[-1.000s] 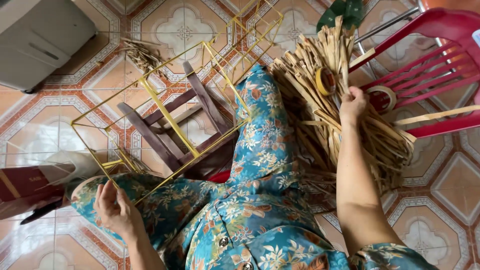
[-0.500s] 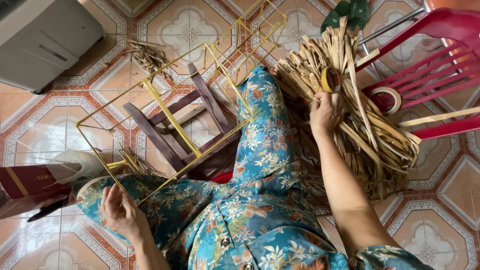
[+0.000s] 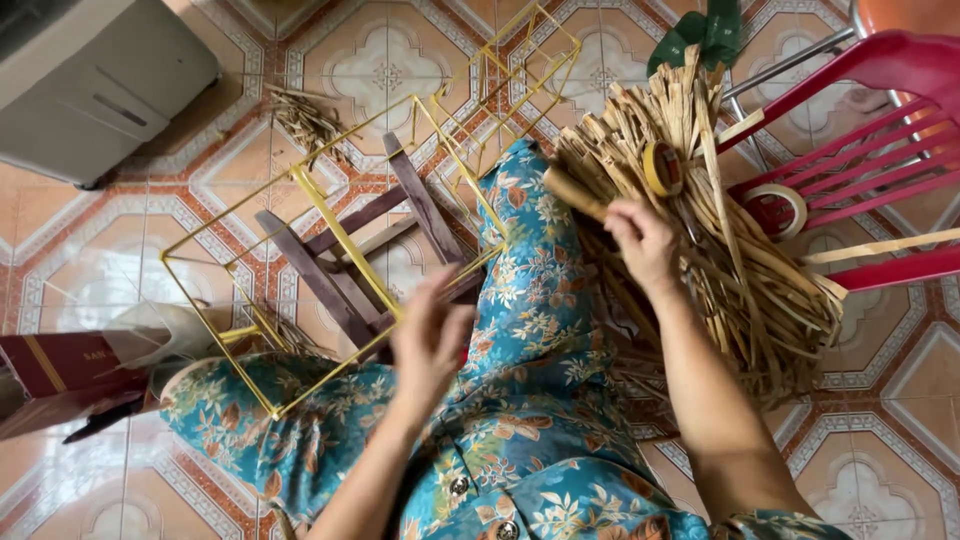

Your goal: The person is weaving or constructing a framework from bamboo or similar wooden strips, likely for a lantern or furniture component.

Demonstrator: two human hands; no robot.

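My right hand (image 3: 640, 240) closes its fingers on a pale tan straw strip from the bundle (image 3: 720, 250) just beyond them, while my left hand (image 3: 430, 340) hangs open, blurred.

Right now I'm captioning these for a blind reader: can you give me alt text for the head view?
Seen from above, a seated person in blue floral clothes puts the right hand on a bundle of pale dried straw strips, while the left hand hovers blurred near a yellow wire box frame. The frame surrounds a dark wooden stool on a patterned tile floor; a red plastic chair stands at right.
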